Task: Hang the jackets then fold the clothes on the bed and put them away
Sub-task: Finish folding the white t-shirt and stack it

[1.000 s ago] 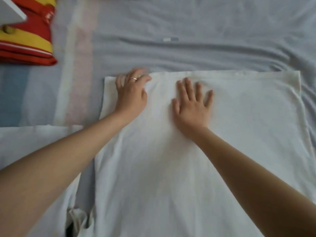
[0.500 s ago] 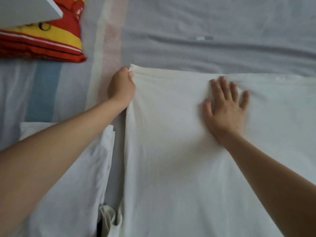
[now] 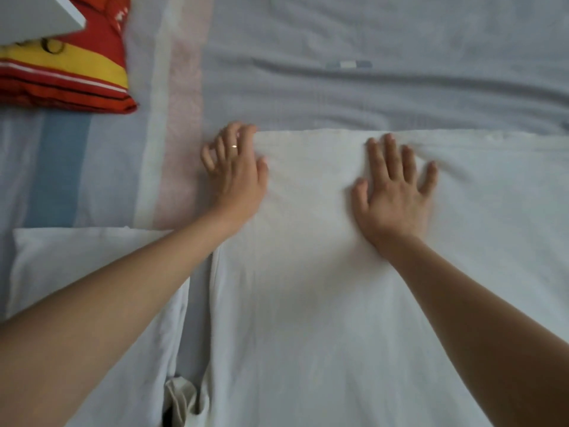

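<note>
- Garment: white cloth (image 3: pixel 308 303) lies flat on the bed (image 3: pixel 385 97), its far hem straight across the middle of the view and its near part running out of the bottom edge.
- Left hand (image 3: pixel 237 177): placed at the far left corner of the white cloth, fingers bent, thumb lying on the fabric. Whether the fingers pinch the corner cannot be told. A ring (image 3: pixel 234 146) sits on one finger.
- Right hand (image 3: pixel 395 192): fingers spread and straight, palm pressed flat on the white cloth just below the far hem.
- Folded white piece (image 3: pixel 77 272): lies left of the white cloth, apart from it by a narrow strip of sheet; the left forearm crosses over it.
- Crumpled cream fabric (image 3: pixel 181 399): sits in that gap at the bottom edge.
- Red and yellow fabric item (image 3: pixel 70 78): lies at the far left of the bed, well apart from both hands.
- Pale flat panel (image 3: pixel 34 16): covers the top left corner and overlaps the red and yellow fabric item.
- Bed covering: grey, wrinkled, with a pink stripe (image 3: pixel 181 118), a blue stripe (image 3: pixel 58 167), and a small label (image 3: pixel 348 64) beyond the far hem.
</note>
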The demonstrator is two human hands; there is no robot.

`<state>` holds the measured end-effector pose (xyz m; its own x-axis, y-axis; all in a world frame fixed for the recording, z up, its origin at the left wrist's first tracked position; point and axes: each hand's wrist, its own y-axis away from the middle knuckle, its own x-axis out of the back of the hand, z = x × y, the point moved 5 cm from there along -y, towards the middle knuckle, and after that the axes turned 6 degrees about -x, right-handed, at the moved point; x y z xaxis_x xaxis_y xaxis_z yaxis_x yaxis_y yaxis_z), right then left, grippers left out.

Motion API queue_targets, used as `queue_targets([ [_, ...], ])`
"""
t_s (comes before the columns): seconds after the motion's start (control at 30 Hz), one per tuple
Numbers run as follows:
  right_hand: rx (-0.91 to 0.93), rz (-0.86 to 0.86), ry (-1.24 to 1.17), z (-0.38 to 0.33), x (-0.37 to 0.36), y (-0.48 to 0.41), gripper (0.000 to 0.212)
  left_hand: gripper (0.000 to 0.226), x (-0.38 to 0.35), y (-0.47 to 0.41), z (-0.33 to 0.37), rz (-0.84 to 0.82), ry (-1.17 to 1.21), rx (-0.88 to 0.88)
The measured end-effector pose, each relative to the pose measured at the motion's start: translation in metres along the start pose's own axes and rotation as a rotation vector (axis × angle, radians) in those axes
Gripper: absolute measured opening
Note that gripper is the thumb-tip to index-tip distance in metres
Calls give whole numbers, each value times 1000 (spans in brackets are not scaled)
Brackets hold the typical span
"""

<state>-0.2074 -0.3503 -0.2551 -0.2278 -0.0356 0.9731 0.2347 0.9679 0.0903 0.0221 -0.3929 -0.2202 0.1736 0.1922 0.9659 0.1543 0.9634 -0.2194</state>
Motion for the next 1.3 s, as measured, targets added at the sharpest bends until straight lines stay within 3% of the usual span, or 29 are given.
queue_targets([
  [0.07,2,-5,8,-2,0,-2,66,55,-6,26,35,-102,45,-409],
  [0.1,6,-7,19,-3,-1,-3,67,61,-14,34,42,-192,17,-500],
  [0.2,69,-40,84,-5,-3,-11,69,75,-34,14,33,-328,-67,-341],
  [0.33,173,-58,112,-2,0,-48,65,69,-50,-36,29,-328,-105,-123],
  [0.5,129,-29,16,-8,8,-68,64,66,-53,-40,29,-258,-140,-97],
  [0.63,384,-78,3,17,18,15,63,68,-49,-40,26,-235,-140,-106],
  [0.77,-117,-85,98,128,35,22,65,69,-49,-42,26,-233,-146,-124],
  [0.97,-418,-126,174,184,42,-51,65,72,-57,-35,28,-280,-138,-144],
  [1.07,-321,-61,199,148,57,-42,64,73,-46,-41,30,-290,-116,-106],
  [1.17,33,-159,141,116,43,26,66,69,-45,-43,36,-316,-120,-127],
  [1.2,24,-182,148,124,39,49,68,67,-47,-46,36,-338,-126,-126],
  [1.3,-271,-110,169,191,49,51,76,62,-45,-47,33,-380,-174,-3],
])
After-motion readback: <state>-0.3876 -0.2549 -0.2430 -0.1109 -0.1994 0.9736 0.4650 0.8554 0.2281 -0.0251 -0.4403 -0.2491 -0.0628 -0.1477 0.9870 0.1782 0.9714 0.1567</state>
